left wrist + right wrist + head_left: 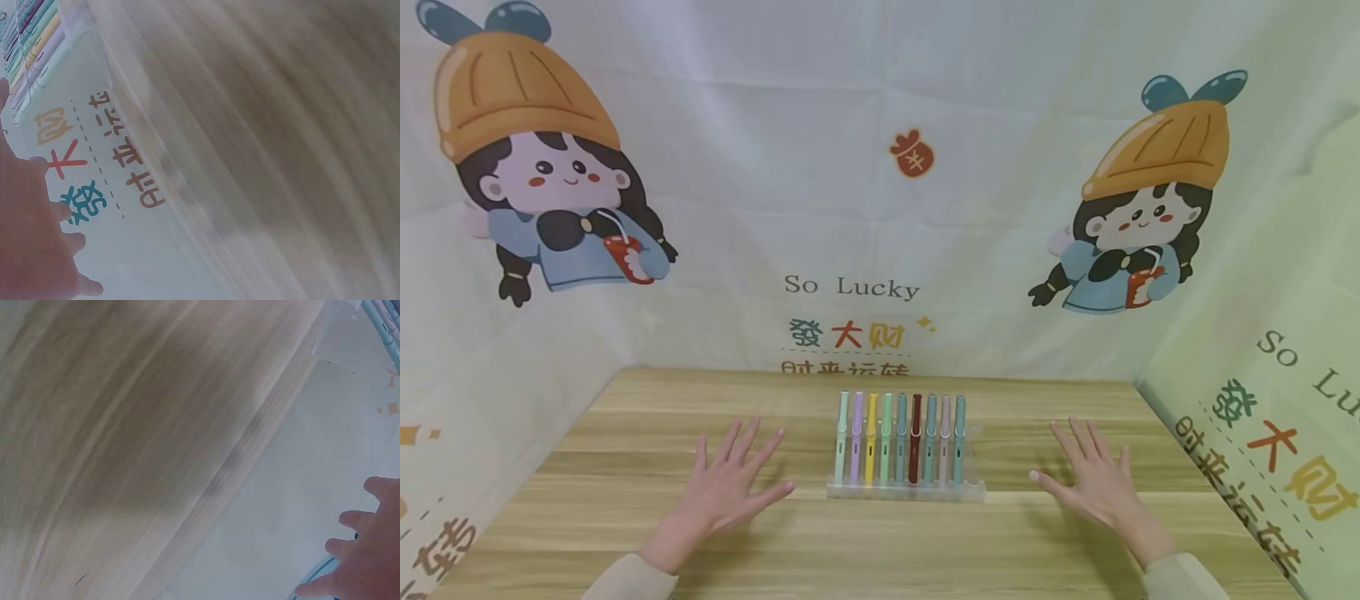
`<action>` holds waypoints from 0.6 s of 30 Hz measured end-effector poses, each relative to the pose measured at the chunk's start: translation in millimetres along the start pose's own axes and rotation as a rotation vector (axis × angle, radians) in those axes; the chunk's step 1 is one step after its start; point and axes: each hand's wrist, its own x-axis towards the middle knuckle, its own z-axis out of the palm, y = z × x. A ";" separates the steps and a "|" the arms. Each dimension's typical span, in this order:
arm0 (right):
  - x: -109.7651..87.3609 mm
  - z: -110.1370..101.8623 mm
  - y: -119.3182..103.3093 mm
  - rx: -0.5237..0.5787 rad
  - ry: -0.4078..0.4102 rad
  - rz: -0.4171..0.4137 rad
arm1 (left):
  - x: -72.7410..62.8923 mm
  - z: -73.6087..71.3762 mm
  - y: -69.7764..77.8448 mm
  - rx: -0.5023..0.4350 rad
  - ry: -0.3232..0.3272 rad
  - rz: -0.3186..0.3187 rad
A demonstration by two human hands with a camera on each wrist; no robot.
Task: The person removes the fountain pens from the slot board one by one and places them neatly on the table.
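Note:
Several capped pens stand side by side on a clear plastic pen stand point(906, 493) in the middle of the table. Among them are a yellow pen point(871, 437), a dark red pen point(915, 437) and a purple pen point(857, 437); the others are green, teal or greyish pink. To the left of the stand, my left hand point(726, 483) spreads its fingers and holds nothing. My right hand point(1097, 483), also with fingers spread, is right of the stand and apart from it. Part of the pen row shows at the top left corner of the left wrist view, beyond the left hand point(31, 231).
The wooden table point(880, 550) carries the stand. A pale cloth point(760, 167) printed with cartoon figures and lettering hangs behind the table's back edge and along both sides.

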 end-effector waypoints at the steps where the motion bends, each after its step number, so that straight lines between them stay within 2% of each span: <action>1: 0.1 -0.6 -0.6 0.011 0.000 0.001 | -0.1 -0.5 0.4 -0.002 -0.002 -0.001; 8: 2.5 -3.8 -5.2 0.179 0.074 -0.009 | 0.4 -2.5 4.6 -0.073 0.001 -0.014; 14: 3.1 -2.3 -7.4 0.348 0.104 0.000 | 0.6 -1.9 7.9 -0.208 -0.007 -0.030; 18: 3.8 -1.7 -9.8 0.418 0.113 0.026 | 1.5 0.1 9.7 -0.321 -0.001 -0.025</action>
